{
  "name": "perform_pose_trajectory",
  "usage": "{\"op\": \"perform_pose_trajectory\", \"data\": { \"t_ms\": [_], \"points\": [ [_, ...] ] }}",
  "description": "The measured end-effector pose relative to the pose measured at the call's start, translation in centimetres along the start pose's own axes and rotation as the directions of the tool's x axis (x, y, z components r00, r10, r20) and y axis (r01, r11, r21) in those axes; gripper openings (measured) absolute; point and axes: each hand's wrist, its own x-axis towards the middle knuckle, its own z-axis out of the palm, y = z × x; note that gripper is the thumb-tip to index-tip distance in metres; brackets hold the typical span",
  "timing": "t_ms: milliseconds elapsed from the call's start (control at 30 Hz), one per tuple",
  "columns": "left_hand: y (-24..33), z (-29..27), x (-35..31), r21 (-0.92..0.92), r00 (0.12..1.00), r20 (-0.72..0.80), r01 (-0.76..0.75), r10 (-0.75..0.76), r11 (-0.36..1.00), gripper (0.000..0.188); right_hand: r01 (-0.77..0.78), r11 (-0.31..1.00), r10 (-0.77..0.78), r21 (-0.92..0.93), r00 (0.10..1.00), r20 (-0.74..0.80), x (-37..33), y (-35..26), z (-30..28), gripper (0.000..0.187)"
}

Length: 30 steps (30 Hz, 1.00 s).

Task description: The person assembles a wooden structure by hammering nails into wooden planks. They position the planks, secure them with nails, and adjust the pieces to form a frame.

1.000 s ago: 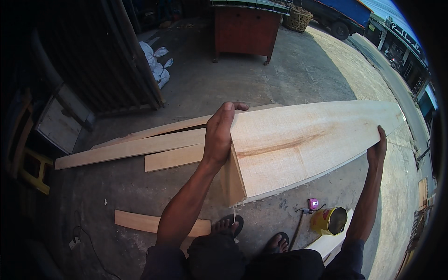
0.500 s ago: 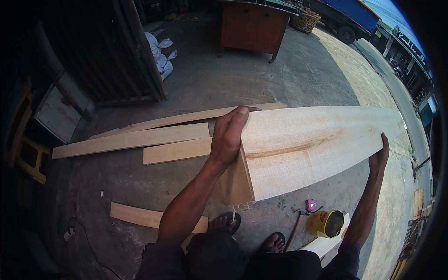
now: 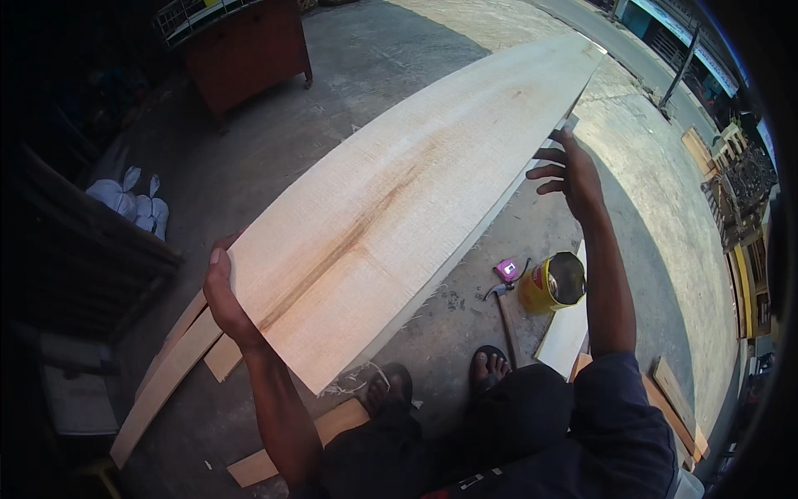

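Note:
A long pale wooden board (image 3: 399, 200) with a brown grain streak slants across the view, its near end low at left and its narrower end far right. Another pale wooden edge shows beneath its right side. My left hand (image 3: 229, 291) grips the board's left edge near the close end, thumb on top and the other fingers mostly hidden. Along the right edge, toward the far end, my right hand (image 3: 573, 175) has its fingers spread, their tips at or close to the wood. Wood fibres hang from the near end.
A hammer (image 3: 504, 320), a pink tape measure (image 3: 505, 269) and a yellow can (image 3: 536, 287) are on the floor by my right foot. Loose planks (image 3: 170, 378) lie at left. A red cabinet (image 3: 245, 58) and white sacks (image 3: 116, 195) stand farther back.
The board has swung counterclockwise, its far end now pointing up and right. My left hand moved left and nearer; my right hand's fingers have spread. The view has turned too.

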Motion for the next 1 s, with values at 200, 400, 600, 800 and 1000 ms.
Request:
{"op": "perform_pose_trajectory", "data": {
  "t_ms": [200,400,600,800,1000],
  "points": [
    [-1.5,-2.0,1.3,0.500,0.911,0.007,-0.360,0.412,0.787,0.047,-0.273,0.291,0.443,-0.917,0.888,-0.123,-7.0,10.6,-8.0,0.027],
    [-2.1,-1.4,4.4,0.336,0.061,0.714,-0.904,0.697,-0.265,0.066,-0.266,0.085,0.636,-0.960,0.756,-0.153,-10.2,22.2,-12.1,0.023],
    [-2.6,0.7,3.4,0.446,0.098,0.639,-0.855,0.763,-0.264,0.054,-0.173,-0.087,0.652,-0.981,0.734,-0.188,-10.2,32.3,-13.1,0.029],
    [-0.1,-0.2,0.4,0.048,0.983,-0.137,-0.113,0.118,0.992,0.040,0.028,-0.051,0.554,-0.998,0.832,-0.005,-11.1,37.4,-16.0,0.036],
    [1.9,0.5,0.9,0.198,0.994,0.064,-0.096,0.085,0.976,0.050,0.482,-0.371,0.508,-0.794,0.821,0.261,-11.9,43.0,-20.7,0.029]
  ]
}}
